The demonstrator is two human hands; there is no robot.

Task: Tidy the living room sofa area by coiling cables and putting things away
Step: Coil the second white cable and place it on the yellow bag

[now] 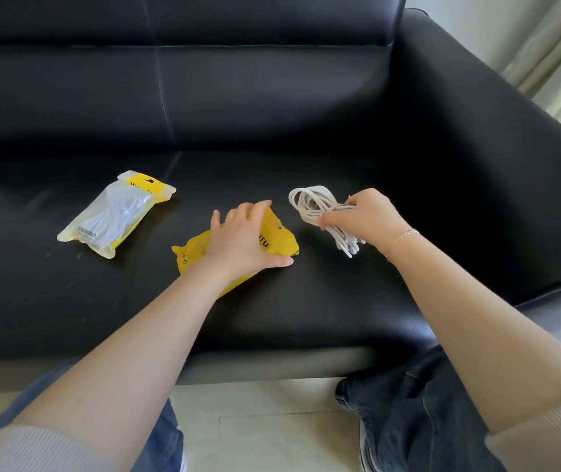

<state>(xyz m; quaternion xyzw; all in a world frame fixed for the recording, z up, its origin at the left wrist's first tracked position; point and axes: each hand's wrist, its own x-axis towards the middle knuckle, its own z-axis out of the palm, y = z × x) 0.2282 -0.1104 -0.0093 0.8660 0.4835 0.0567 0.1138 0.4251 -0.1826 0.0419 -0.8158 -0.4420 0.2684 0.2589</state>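
White coiled cable (pixel 323 216), bundled into loose loops, is sitting in my right hand (pixel 362 216), whose fingers are curling around the middle of the bundle just above the seat of the black leather sofa (pixel 272 107); the loop end is sticking out toward the backrest and the other end is hanging down by my wrist, where I am wearing a thin bracelet (pixel 406 234). My left hand (pixel 248 238) is lying on the flat yellow plastic pouch (pixel 280 241) in the middle of the seat, fingers bending over its far edge and thumb stretching along its near corner. My palm is covering most of the pouch's print; only the dark letters "TU" are showing, plus a few marks too small to read. Well apart to the left, a clear plastic packet with a yellow header (pixel 115 212) is lying on the seat, holding another white cable. Its header lettering is starting with "W" and then getting lost in a fold, and the small grey line of characters near its lower edge is too blurred to read.
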